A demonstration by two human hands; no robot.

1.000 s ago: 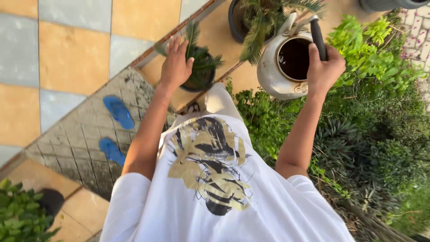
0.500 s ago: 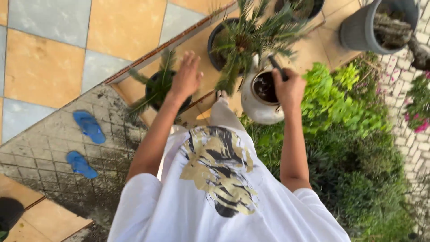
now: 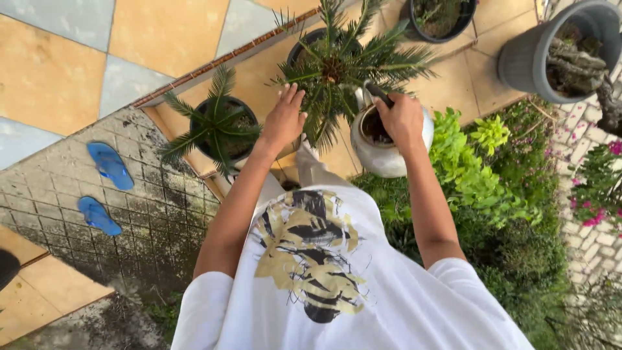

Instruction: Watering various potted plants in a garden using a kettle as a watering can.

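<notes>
A low tiled ledge [image 3: 453, 84] runs across the top of the view, bearing a row of potted plants. At its middle stands a spiky palm-like plant [image 3: 337, 65] in a dark pot, with a smaller one of the same kind [image 3: 217, 126] to its left. A large grey pot [image 3: 528, 58] stands at the far right.

The white metal kettle [image 3: 382, 152] hangs just right of the middle plant, lid off, its dark inside showing, over the edge of the ledge and the green shrubs [image 3: 479, 175] below. The right hand [image 3: 402, 120] is wrapped round the kettle's black handle [image 3: 381, 96], fingers curled tight over it, so the body hangs under the palm. The left hand [image 3: 285, 120] is flat with fingers spread, fingertips among the lower fronds of the middle plant, between the two pots.

Half a second ago the left hand lay over the smaller pot; it now sits further right, at the middle plant. The kettle has come up nearer that plant's fronds. Two blue sandals [image 3: 103, 185] lie on the paving at left.
</notes>
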